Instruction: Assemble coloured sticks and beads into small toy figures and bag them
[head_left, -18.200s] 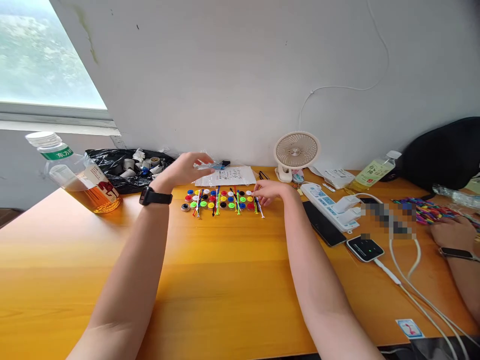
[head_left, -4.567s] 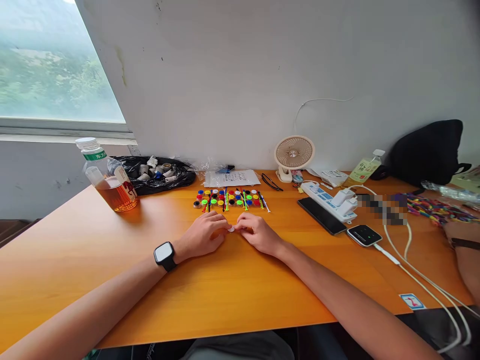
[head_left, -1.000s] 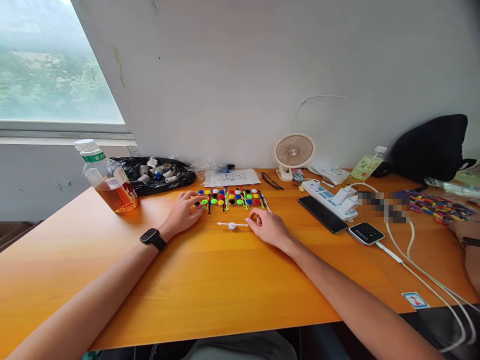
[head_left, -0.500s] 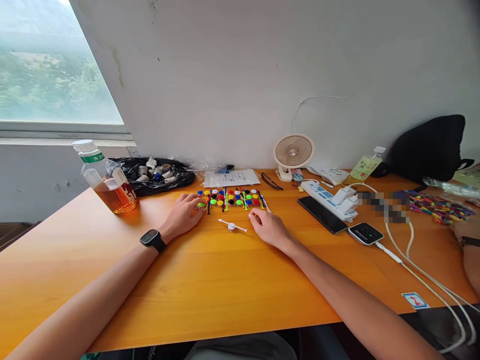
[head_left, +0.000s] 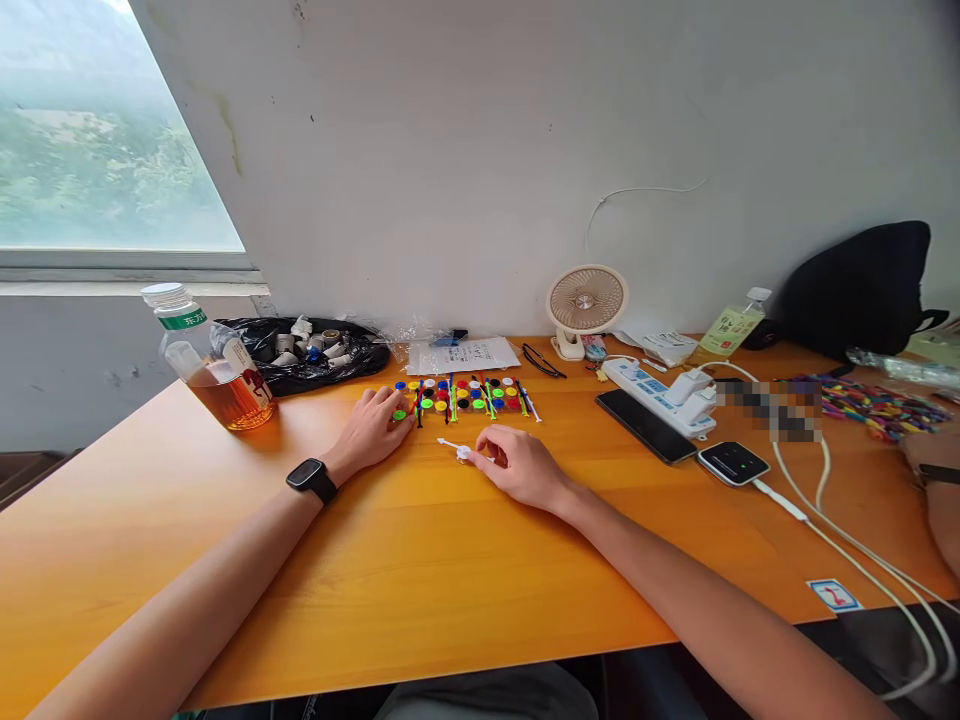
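A white arrow-shaped spinner [head_left: 454, 446] with a round hub lies on the wooden table in front of me. Over its right end is my right hand [head_left: 521, 465], thumb and fingers curled around the hub's right side; whether they pinch it is hard to tell. My left hand [head_left: 369, 430] rests on the table with fingers a little apart, fingertips beside a green disc [head_left: 399, 415] at the left end of the coloured pieces. Several round discs [head_left: 478, 404] in many colours lie in rows, with thin coloured arrow sticks [head_left: 531, 402] between and across them.
A tilted tea bottle [head_left: 229, 385] and a black bag of scraps [head_left: 352, 375] are at the left. Behind the discs lies paper [head_left: 480, 354]. To the right are a fan [head_left: 587, 300], phone [head_left: 645, 427], power strip [head_left: 652, 392], cables and a person's arm [head_left: 937, 480].
My right hand has moved left from beside the arrow sticks onto the right end of the white spinner. My left hand has stayed nearly in place.
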